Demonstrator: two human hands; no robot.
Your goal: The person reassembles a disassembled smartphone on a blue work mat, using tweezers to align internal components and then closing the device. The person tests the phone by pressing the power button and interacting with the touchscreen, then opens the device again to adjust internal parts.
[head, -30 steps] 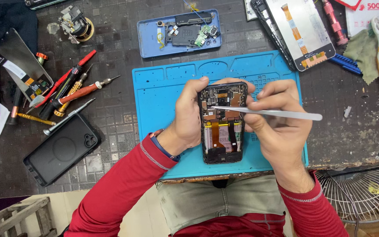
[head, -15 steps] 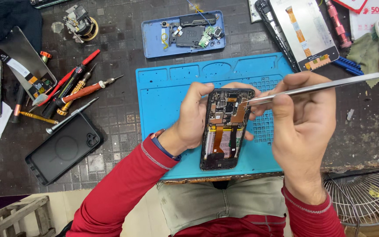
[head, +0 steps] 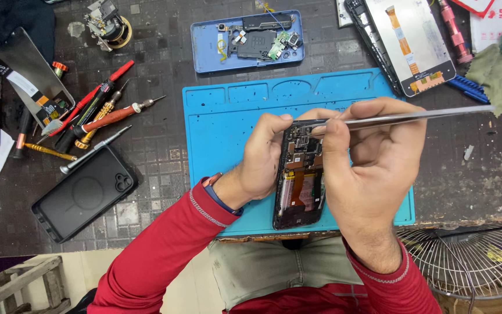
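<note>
Low in the frame, just right of centre, the opened black smartphone with its exposed boards and copper-coloured flex (head: 299, 180) stands nearly upright in the picture, its long axis running from the bottom edge of the blue silicone work mat (head: 228, 116) up toward the middle. The left hand (head: 262, 157) is closed around the phone's left edge and top corner. The right hand (head: 373, 163) lies on the phone's right side, fingers pinched shut on a pair of long silver metal tweezers (head: 413, 118). The tweezers lie almost crosswise to the phone, tips at its upper end near the left fingertips, tail pointing to the right edge of the frame.

Farther up, a blue plastic tray of small phone parts (head: 248, 40) sits beyond the mat; red-handled screwdrivers (head: 97, 116) lie at left.
</note>
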